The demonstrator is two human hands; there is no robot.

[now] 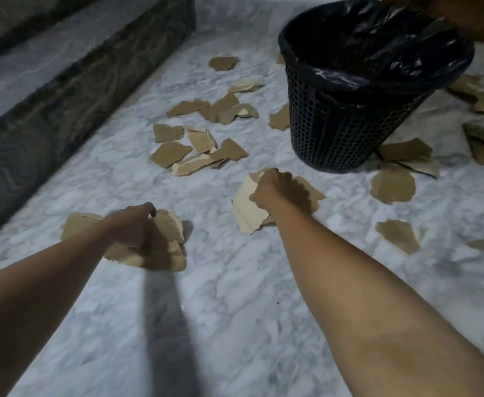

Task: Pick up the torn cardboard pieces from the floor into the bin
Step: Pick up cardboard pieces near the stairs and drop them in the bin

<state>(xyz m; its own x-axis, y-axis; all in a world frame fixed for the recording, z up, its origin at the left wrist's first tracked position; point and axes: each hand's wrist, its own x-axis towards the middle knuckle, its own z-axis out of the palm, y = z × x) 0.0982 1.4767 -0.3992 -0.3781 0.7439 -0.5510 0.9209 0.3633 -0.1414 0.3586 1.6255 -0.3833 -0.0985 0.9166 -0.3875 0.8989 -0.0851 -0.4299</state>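
— Where's the cardboard?

— I see torn cardboard pieces (171,152) lying flat across the marble floor (235,305). Most are in a loose cluster left of the bin (335,133), and more lie to its right and against its base.

— And the hands?

— Both arms reach forward and down, knuckles up. My view has the left hand (133,224) low at the near left, its fingers curled round a crumpled bundle (170,239) of brown pieces that touches the floor. The right hand (275,186) is farther out, just short of the bin, and it grips a pale piece (245,210) by the upper edge. More brown cardboard sits under its knuckles. I cannot tell whether that piece is off the floor.

— Anything in the way?

— The bin stands upright, black mesh with a black liner (392,38) folded over the rim. Loose pieces lie between the right hand and its base. A dark ledge (63,110) runs along the left side, well apart from both hands.
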